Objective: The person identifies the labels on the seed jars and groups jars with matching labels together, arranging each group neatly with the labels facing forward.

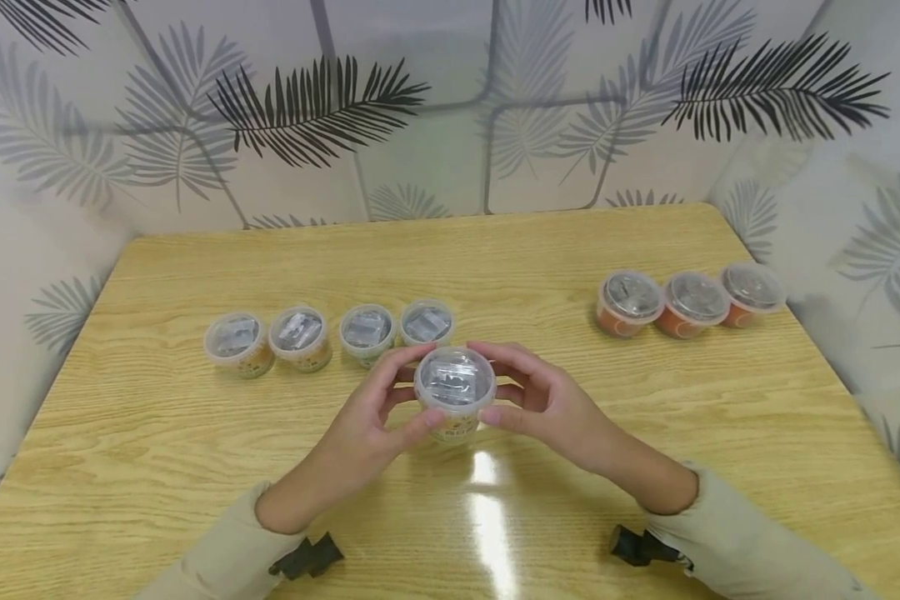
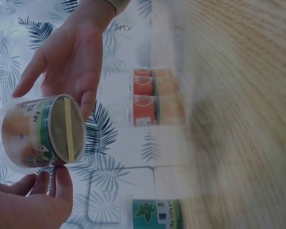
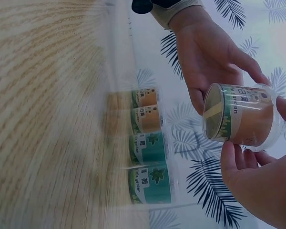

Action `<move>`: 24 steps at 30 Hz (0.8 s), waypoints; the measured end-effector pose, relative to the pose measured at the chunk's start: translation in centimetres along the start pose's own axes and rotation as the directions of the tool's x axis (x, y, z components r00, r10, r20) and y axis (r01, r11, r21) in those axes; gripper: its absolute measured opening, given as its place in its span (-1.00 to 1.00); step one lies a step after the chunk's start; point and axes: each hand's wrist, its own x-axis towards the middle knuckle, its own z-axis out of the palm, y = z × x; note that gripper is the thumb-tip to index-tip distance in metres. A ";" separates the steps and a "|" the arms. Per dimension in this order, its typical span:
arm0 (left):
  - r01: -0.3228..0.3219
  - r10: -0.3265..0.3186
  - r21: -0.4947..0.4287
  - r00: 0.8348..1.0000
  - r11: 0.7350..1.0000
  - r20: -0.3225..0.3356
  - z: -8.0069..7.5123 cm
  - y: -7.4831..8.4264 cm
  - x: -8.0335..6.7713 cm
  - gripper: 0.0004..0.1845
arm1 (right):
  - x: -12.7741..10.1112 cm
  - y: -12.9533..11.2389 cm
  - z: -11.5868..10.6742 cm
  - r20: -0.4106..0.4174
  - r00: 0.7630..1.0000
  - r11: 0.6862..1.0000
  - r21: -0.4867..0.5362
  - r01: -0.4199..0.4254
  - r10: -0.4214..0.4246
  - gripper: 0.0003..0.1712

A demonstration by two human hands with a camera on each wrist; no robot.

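Observation:
Both hands hold one small clear plastic cup (image 1: 454,392) with a clear lid, lifted above the middle of the wooden table (image 1: 195,467). My left hand (image 1: 411,387) pinches its left side between thumb and fingers. Gripping the right side the same way is my right hand (image 1: 497,382). In the left wrist view the cup (image 2: 40,133) shows a green and orange label and its base, with the left hand's fingers (image 2: 57,191) below it and the right hand (image 2: 71,62) above. The right wrist view shows the cup (image 3: 240,114) between the right hand (image 3: 257,181) and the left hand (image 3: 205,52).
Several similar green-labelled cups (image 1: 300,336) stand in a row just behind the hands, on the left. Three orange cups (image 1: 693,302) stand in a row at the right, near the table's edge. A leaf-patterned wall (image 1: 450,100) closes off the table's back and sides.

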 end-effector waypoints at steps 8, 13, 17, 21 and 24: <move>-0.015 0.015 0.084 1.000 0.996 0.000 0.0 -0.2 0.0 -0.29 | 0.4 0.1 0.2 -0.027 1.000 0.999 -0.037 0.012 -0.013 -0.29; 0.012 -0.012 0.154 1.000 0.988 0.000 -0.2 -0.2 0.0 -0.23 | 0.6 0.5 0.5 -0.022 0.998 0.995 -0.089 0.051 -0.053 -0.29; 0.039 -0.041 0.175 0.999 0.984 0.005 -0.4 -0.1 -0.1 -0.23 | 0.5 0.8 0.7 -0.007 0.998 0.993 -0.104 0.060 -0.061 -0.28; 0.059 -0.059 0.214 0.998 0.975 -0.006 -0.9 -0.1 -0.3 -0.23 | 0.5 0.8 0.6 -0.004 0.998 0.993 -0.096 0.063 -0.064 -0.30; 0.061 -0.056 0.231 0.998 0.971 -0.026 -1.8 -0.1 -0.6 -0.23 | 0.5 0.7 0.2 -0.020 0.998 0.992 -0.106 0.063 -0.065 -0.35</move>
